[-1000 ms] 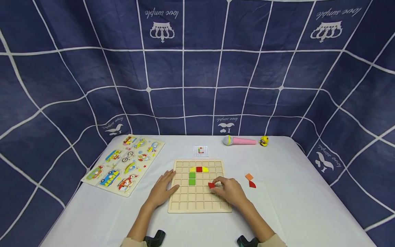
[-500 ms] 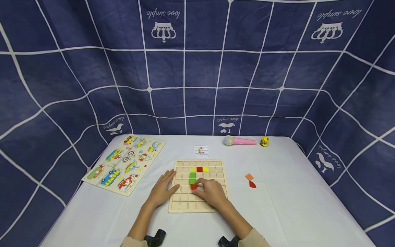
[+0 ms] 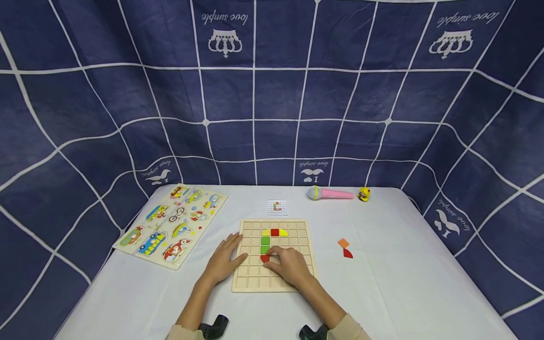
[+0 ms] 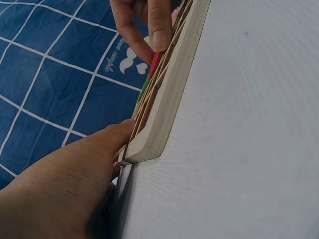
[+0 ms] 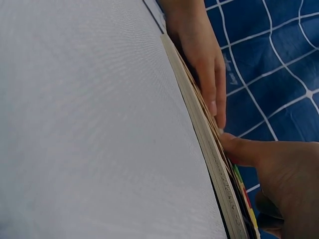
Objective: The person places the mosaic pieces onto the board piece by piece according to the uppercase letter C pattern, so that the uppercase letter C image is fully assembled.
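Observation:
A wooden grid board [image 3: 252, 282] lies on the white table. My left hand [image 3: 223, 262] rests on its left edge, fingers extended and thumb on the surface. Over the board's middle, my right hand [image 3: 291, 265] pinches a red quarter-circle piece [image 3: 265, 259] between thumb and fingers, at the cell just below two green squares [image 3: 265, 245]. Above the green squares runs a row with a red square [image 3: 275, 233] between two yellow curved pieces [image 3: 284, 233]. In the left wrist view, the right thumb touches the red piece [image 4: 155, 63]; whether it lies flat is hard to tell.
Right of the board lie an orange square [image 3: 343, 243] and another red quarter-circle [image 3: 347, 253]. A small pattern card [image 3: 277, 208] is behind the board. A vehicle puzzle board [image 3: 174, 226] lies left; a pink toy microphone [image 3: 335, 194] and yellow figurine [image 3: 363, 194] stand at the back right.
My right hand has moved left across the board with the red quarter-circle, which has come down at the cell under the green squares. My left hand has stayed on the board's edge.

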Demonstrator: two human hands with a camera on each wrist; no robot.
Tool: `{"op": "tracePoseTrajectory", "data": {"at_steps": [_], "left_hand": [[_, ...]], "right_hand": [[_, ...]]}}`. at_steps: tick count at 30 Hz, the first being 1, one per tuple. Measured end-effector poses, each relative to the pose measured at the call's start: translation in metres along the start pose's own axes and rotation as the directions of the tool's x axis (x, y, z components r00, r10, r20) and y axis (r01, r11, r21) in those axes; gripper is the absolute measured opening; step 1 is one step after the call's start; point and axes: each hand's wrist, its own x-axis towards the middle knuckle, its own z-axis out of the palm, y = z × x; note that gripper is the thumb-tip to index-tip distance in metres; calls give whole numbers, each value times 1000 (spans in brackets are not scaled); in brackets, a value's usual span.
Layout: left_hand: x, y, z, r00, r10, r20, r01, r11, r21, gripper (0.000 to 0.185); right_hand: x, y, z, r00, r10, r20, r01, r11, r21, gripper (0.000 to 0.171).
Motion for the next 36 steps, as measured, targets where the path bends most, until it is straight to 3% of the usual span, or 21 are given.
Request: {"op": "tracePoseTrajectory", "data": {"at_steps": [8,13,17,24,30,32,36], "left_hand": [[0,-1,0,1000,14,-28,-14,1000,-10,61],[-1,-1,1,1000,1,-15,-2,1000,-4,61],[-1,1,0,1000,6,-9,-6,1000,-13,61],[-2,2,-2,1000,27,-13,-27,1000,-9,61],[-2,1,-2,1000,21,-13,-21,1000,-17,61],[-2,1,-2,1000,20,-12,-21,1000,-15,61],[-1,1,-1,1000,5,8,-5,1000,-8,62]], "right_hand": [[-3,2,-4,999,31,-8,-31,999,31,31],[-10,11,-16,994,111,4,-111,991,72,33],[-17,30,-34,981,193,-31,-189,977,95,29],[-38,77,-68,931,341,-128,-332,940,80,30],[-54,111,-83,892,386,-234,-393,920,20,33],[-59,119,-86,875,420,-239,-431,902,7,35],[-65,127,-89,825,531,-192,-545,838,-23,41]]}}
